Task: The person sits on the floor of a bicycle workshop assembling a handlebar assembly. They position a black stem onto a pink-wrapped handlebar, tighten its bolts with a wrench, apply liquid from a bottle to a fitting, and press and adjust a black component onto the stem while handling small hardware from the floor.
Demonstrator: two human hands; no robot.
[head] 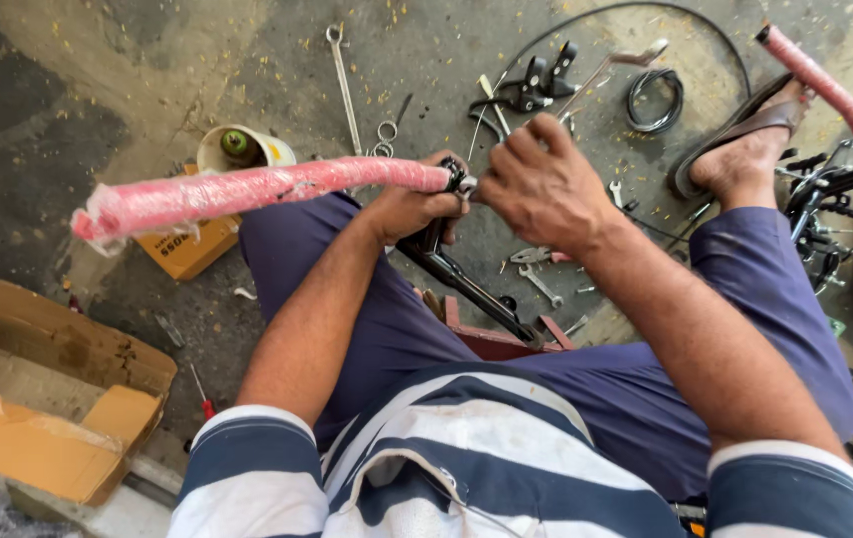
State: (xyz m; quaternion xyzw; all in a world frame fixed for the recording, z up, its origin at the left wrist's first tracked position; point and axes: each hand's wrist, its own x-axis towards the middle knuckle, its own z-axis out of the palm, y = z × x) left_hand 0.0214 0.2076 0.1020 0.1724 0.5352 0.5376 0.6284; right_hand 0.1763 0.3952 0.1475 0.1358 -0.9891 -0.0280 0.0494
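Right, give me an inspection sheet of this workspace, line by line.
Surface: stained concrete floor, scattered with yellowish chips.
Job's things: handlebar wrapped in pink film, one end held up across the lap; black stem running down from the hands.
Clutter: long spanner, brake levers, small spanner, pliers, white cup, torn cardboard box.
Hands: left hand gripping the bar at the black clamp; right hand pinching at the same joint.
Cables: black cable arcing over the floor; coiled cable.
Surroundings: sandalled foot; second pink-wrapped bar at right.
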